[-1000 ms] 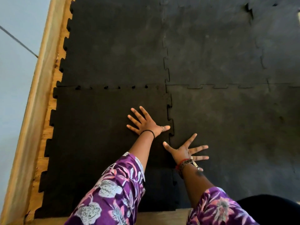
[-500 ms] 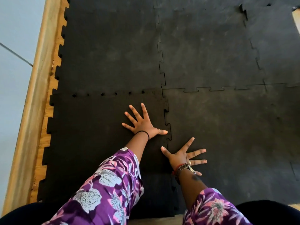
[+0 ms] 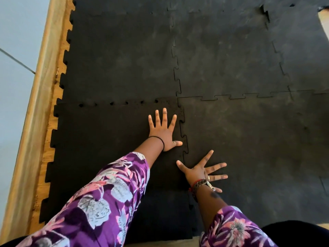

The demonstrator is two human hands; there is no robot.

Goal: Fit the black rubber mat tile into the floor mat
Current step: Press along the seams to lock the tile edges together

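Observation:
The black rubber mat tile (image 3: 99,139) lies flat at the near left, its toothed edges against the neighbouring tiles of the floor mat (image 3: 231,59). Small gaps show along its far seam. My left hand (image 3: 162,129) is spread flat on the tile near its right edge, fingers pointing away from me. My right hand (image 3: 203,171) lies flat with fingers splayed on the tile to the right, its thumb reaching the jagged seam between the two tiles. Neither hand holds anything.
A wooden border (image 3: 41,107) runs along the mat's left side, with pale floor (image 3: 14,50) beyond it. A lifted tile corner (image 3: 265,9) shows at the far right. My dark-clothed knees are at the bottom edge.
My left hand has turned so its fingers point straight ahead and slid slightly toward the seam. My right hand stays pressed in about the same spot. The camera has shifted a little.

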